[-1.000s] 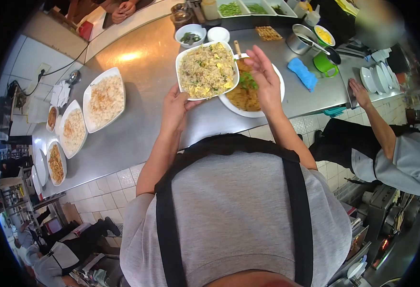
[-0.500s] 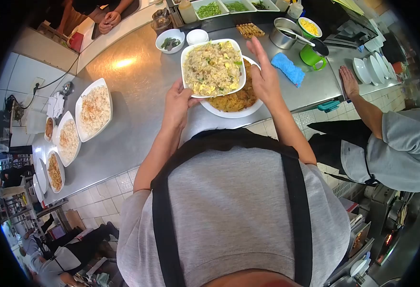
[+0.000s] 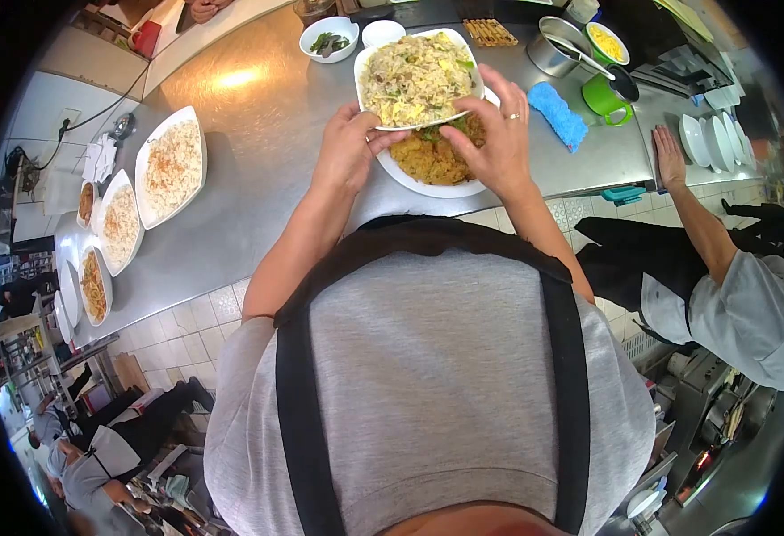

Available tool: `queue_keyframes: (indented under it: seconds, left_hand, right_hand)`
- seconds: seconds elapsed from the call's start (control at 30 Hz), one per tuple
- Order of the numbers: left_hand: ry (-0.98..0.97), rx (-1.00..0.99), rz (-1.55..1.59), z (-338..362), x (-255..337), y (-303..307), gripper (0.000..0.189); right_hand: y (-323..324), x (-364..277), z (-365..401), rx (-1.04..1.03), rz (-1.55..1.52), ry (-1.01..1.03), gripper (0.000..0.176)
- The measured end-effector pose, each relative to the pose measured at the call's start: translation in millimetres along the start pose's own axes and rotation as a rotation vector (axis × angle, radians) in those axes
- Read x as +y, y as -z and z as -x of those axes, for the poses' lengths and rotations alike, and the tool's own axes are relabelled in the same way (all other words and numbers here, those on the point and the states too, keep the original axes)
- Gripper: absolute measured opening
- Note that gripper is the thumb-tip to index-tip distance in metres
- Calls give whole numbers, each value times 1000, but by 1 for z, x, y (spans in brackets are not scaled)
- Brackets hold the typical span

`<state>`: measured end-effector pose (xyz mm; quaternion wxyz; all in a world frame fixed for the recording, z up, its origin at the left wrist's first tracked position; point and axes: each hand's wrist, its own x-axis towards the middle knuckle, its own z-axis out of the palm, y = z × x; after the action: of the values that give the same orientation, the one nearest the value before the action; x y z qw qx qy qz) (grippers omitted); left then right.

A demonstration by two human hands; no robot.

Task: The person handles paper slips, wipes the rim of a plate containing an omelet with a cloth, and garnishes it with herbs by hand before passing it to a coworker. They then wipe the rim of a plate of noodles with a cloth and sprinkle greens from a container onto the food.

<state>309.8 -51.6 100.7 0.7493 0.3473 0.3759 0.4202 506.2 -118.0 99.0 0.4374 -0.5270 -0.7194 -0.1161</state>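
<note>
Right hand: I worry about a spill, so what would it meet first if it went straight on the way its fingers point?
Probably the near right edge of the heaped white bowl in the left hand. The right hand's fingertips may already touch it; depth is unclear.

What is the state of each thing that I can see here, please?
Square bowl: filled, lifted
Left hand: gripping the bowl's edge
Right hand: fingers spread, at the bowl's edge
Round plate: filled, partly hidden
Small bowl: uncovered, partly filled
Blue cloth: crumpled
Steel pot: uncovered
Green mug: upright
</note>
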Motion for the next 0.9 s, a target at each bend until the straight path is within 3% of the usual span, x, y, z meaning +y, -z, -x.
queue_keyframes:
  seconds: [0.03, 0.07, 0.13, 0.17, 0.3, 0.37, 0.5, 0.9]
  left_hand:
    - [-1, 2, -2, 0, 0, 0, 36]
    - [-10, -2, -24, 0, -1, 0, 35]
    - [-20, -6, -47, 0, -3, -1, 35]
    - [-20, 3, -55, 0, -3, -2, 35]
    - [-3, 30, -42, -1, -5, -8, 35]
    - [-5, 7, -29, -1, -3, -10, 37]
    - [-2, -4, -1, -1, -4, -12, 38]
    - [-66, 56, -154, 6, -4, -18, 34]
  right_hand:
    - [1, 2, -2, -19, -29, -48, 53]
    - [0, 3, -5, -18, -31, -48, 53]
    - [-4, 6, -10, -12, -277, -283, 57]
    - [-3, 10, -12, -27, -315, -298, 61]
    - [3, 8, -19, -40, -295, -306, 69]
    - [11, -4, -21, -116, -50, -128, 79]
    - [5, -6, -17, -232, 180, 7, 87]
    - [-2, 4, -17, -210, -101, -284, 104]
